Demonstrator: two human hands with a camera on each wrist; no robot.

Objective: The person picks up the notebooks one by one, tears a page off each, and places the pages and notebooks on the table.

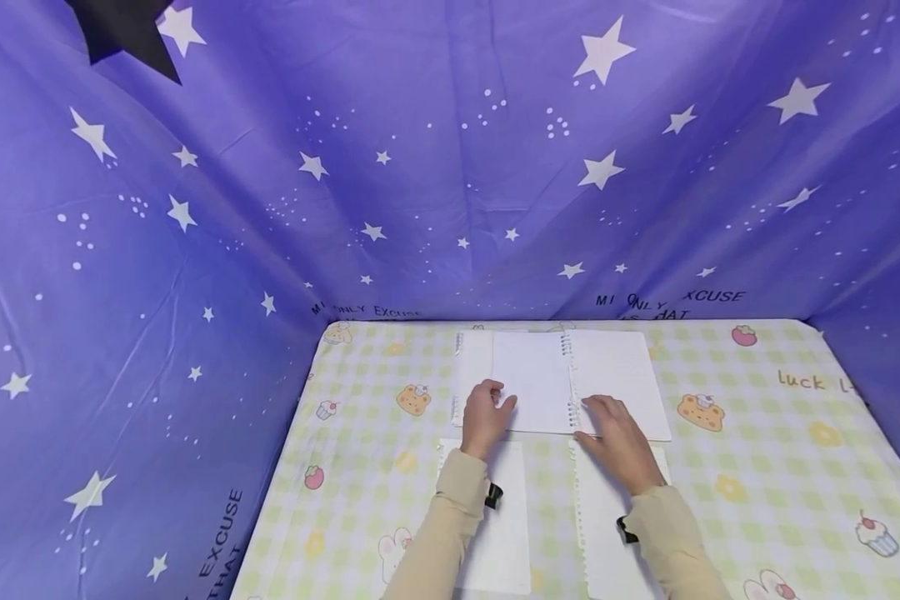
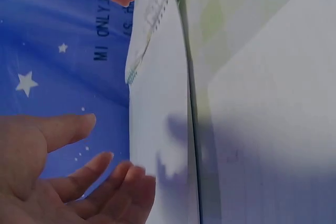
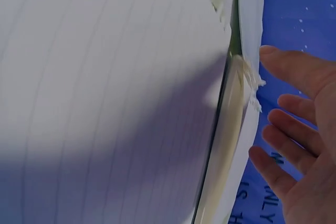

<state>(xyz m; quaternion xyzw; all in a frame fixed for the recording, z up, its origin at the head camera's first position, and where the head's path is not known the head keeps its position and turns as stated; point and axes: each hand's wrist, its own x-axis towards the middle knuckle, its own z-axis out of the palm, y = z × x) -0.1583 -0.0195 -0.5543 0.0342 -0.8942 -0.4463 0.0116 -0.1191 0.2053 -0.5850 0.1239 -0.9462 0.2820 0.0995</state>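
A spiral notebook (image 1: 621,375) lies spread at the far side of the table, its white pages on both sides of a coil. My left hand (image 1: 483,419) hovers over the left page, and in the left wrist view its fingers (image 2: 79,182) are spread and loosely bent with nothing between them. Near the coil, my right hand (image 1: 617,442) is above the lower edge of the right page. Thumb and fingers of that right hand (image 3: 304,129) stand apart in the right wrist view, holding nothing. Whether either hand touches the paper, I cannot tell.
Two loose torn-edge sheets lie nearer me: a left sheet (image 1: 498,533) under my left forearm and a ruled right sheet (image 1: 603,533) under my right. A checked cloth (image 1: 375,467) with cartoon prints covers the table. Blue star-printed curtains (image 1: 420,167) hang behind and at the sides.
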